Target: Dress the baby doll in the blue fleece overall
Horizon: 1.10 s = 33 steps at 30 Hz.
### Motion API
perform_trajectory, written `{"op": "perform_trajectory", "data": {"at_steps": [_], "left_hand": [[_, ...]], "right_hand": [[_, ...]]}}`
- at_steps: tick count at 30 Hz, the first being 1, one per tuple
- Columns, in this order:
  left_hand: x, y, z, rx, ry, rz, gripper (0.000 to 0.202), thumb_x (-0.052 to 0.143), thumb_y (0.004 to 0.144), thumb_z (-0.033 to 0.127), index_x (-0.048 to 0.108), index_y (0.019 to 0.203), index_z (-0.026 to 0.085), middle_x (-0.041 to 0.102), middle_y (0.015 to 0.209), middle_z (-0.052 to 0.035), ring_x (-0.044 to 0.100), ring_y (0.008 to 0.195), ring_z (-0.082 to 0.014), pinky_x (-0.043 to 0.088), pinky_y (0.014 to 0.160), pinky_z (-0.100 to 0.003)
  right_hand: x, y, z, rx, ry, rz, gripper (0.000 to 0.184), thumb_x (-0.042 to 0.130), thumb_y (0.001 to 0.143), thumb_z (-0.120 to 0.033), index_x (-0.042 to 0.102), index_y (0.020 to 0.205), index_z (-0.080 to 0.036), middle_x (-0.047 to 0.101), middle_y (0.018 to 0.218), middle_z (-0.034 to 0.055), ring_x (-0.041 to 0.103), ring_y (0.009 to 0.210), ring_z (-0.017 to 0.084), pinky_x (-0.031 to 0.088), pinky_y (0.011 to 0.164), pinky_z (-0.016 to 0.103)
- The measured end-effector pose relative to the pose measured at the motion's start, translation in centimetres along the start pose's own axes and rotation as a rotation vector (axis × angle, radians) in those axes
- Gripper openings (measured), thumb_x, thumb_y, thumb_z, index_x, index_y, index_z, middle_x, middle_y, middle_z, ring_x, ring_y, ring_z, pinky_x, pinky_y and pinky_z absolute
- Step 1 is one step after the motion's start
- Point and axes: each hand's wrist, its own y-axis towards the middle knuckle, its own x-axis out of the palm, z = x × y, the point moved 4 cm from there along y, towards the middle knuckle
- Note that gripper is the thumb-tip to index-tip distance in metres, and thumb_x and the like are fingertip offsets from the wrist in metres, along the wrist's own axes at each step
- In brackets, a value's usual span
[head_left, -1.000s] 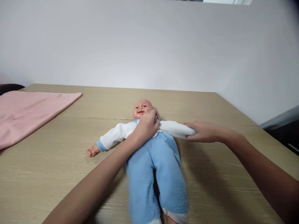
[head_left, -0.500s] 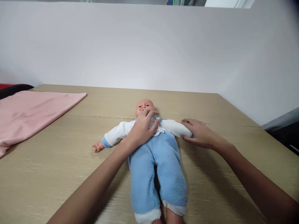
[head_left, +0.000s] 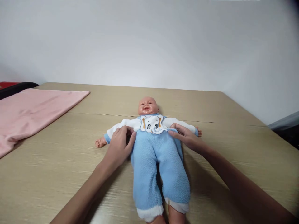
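Observation:
A baby doll [head_left: 154,146] lies on its back on the wooden table [head_left: 46,174], head away from me. It wears a blue fleece suit with white sleeves and an elephant patch on the chest. My left hand [head_left: 120,141] lies on the doll's left-side sleeve and flank, fingers curled over the white sleeve, thumb against the blue suit. My right hand [head_left: 184,137] grips the other flank under the arm, thumb on top of the blue fleece. Both doll arms are spread out to the sides, and its bare feet reach the bottom edge of the view.
A folded pink cloth [head_left: 30,112] lies at the table's far left. Behind it shows a dark and red object [head_left: 14,87]. A plain white wall [head_left: 149,43] rises behind the table. The table's right edge runs diagonally past a dark surface [head_left: 287,127].
My left hand left the doll's chin and chest and moved down to its flank, uncovering the elephant patch. My right hand let go of the sleeve end and slid in under the doll's arm.

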Motion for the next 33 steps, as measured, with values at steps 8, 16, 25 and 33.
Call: {"op": "perform_trajectory", "data": {"at_steps": [8,16,25,33], "left_hand": [[0.2,0.3,-1.3,-0.152,-0.150,-0.170,0.033,0.046,0.107,0.055,0.059,0.100,0.026,0.067,0.095,-0.0017,0.059,0.094,-0.0273,0.040,0.096,-0.047],[0.6,0.6,-1.6,-0.023,0.015,-0.070,0.028,0.049,0.108,0.049,0.055,0.095,0.024,0.066,0.091,0.0001,0.059,0.087,-0.0244,0.036,0.101,-0.049],[0.4,1.0,-2.0,0.016,0.080,0.102,0.015,0.053,0.107,0.037,0.049,0.099,0.025,0.062,0.098,-0.0050,0.059,0.092,-0.0263,0.045,0.088,-0.043],[1.7,4.5,-3.1,0.094,0.124,0.105,0.009,0.048,0.107,0.028,0.048,0.098,0.025,0.063,0.101,-0.0075,0.059,0.098,-0.0273,0.048,0.090,-0.043]], "right_hand": [[1.5,0.3,1.8,0.031,0.148,0.141,0.046,0.071,0.091,-0.070,0.054,0.093,-0.027,0.050,0.086,-0.0019,0.049,0.079,0.019,0.045,0.073,0.031],[1.5,-0.9,1.5,-0.086,-0.200,0.315,0.030,0.052,0.104,-0.056,0.057,0.110,-0.027,0.063,0.114,0.0071,0.056,0.112,0.029,0.044,0.106,0.046],[1.3,-2.6,1.7,-0.105,-0.418,0.485,0.028,0.049,0.107,-0.052,0.057,0.114,-0.026,0.066,0.118,0.0129,0.060,0.116,0.034,0.045,0.110,0.054],[2.4,-6.1,2.3,-0.181,-0.510,0.331,0.029,0.059,0.105,-0.039,0.053,0.131,-0.027,0.066,0.126,0.0130,0.062,0.121,0.036,0.049,0.109,0.058]]}}
